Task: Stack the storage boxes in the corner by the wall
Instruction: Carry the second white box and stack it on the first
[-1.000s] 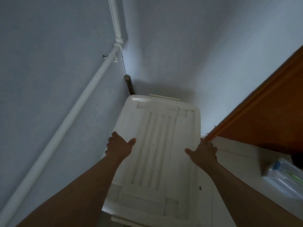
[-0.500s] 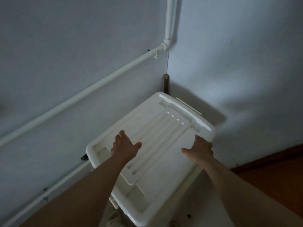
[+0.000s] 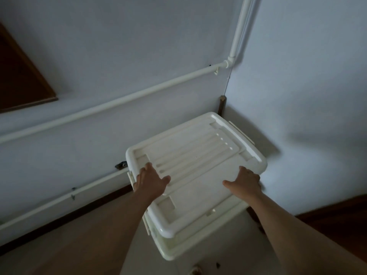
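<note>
A white storage box with a ribbed lid (image 3: 198, 155) sits in the wall corner, on top of another white box (image 3: 178, 249) whose rim shows below its near edge. My left hand (image 3: 151, 181) lies flat on the lid near its left edge, fingers apart. Resting on the lid's right side, my right hand (image 3: 244, 182) has its fingers reaching over the right edge. Neither hand is closed around anything.
White pipes (image 3: 139, 96) run along the left wall and up the corner. A dark wooden post (image 3: 221, 105) stands in the corner behind the boxes. A brown wooden panel (image 3: 19, 76) is at far left. Dark skirting (image 3: 59, 221) lines the wall foot.
The view has swung left and pulled back, so the box now appears further right. Both hands stay on the lid, a little nearer to its near end.
</note>
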Demonstrator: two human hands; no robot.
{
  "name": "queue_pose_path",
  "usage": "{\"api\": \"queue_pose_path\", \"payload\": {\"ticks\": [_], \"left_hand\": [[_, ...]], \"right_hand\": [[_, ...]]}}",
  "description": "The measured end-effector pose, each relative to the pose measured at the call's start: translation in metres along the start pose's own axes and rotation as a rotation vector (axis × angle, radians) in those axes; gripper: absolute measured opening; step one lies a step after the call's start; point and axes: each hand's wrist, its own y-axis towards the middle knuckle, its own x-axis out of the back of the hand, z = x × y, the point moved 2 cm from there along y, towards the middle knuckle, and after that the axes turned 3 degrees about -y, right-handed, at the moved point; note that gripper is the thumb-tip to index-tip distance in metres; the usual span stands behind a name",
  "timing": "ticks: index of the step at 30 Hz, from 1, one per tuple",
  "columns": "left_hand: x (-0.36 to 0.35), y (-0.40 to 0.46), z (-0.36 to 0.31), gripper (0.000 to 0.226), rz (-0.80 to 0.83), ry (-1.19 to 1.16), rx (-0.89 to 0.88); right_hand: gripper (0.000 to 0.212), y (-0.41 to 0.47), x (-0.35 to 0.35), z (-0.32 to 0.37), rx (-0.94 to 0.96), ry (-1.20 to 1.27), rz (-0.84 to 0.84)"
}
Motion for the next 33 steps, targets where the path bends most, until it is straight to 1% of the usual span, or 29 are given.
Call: {"api": "queue_pose_path", "payload": {"ticks": [6, 9, 14, 17, 20, 22, 24, 27, 30, 33], "left_hand": [[-0.003, -0.041, 0.028, 0.08, 0.012, -0.014, 0.008], [-0.009, -0.058, 0.038, 0.08, 0.013, -0.001, 0.023], [-0.02, -0.072, 0.044, 0.079, -0.017, -0.03, 0.068], [-0.029, -0.07, 0.04, 0.079, -0.059, -0.054, 0.127], [-0.044, -0.066, 0.036, 0.08, -0.107, -0.095, 0.233], [-0.058, -0.065, 0.037, 0.076, -0.147, -0.107, 0.321], [-0.073, -0.064, 0.038, 0.073, -0.183, -0.113, 0.409], [-0.092, -0.061, 0.04, 0.071, -0.218, -0.097, 0.506], [-0.108, -0.058, 0.043, 0.069, -0.257, -0.073, 0.57], [-0.117, -0.054, 0.047, 0.071, -0.297, -0.075, 0.617]], "right_hand": [[0.083, -0.04, 0.001, -0.018, 0.034, -0.048, -0.052], [0.082, -0.047, 0.001, -0.03, 0.021, -0.061, -0.052], [0.079, -0.04, 0.001, -0.041, 0.055, -0.091, -0.046], [0.072, -0.018, 0.005, -0.043, 0.103, -0.107, -0.045], [0.064, 0.016, 0.01, -0.05, 0.17, -0.121, -0.029], [0.063, 0.041, 0.014, -0.056, 0.2, -0.129, -0.016], [0.064, 0.067, 0.018, -0.063, 0.218, -0.143, -0.009], [0.072, 0.101, 0.023, -0.074, 0.197, -0.179, -0.034], [0.077, 0.131, 0.024, -0.082, 0.172, -0.193, -0.042], [0.078, 0.15, 0.018, -0.085, 0.175, -0.187, -0.027]]}}
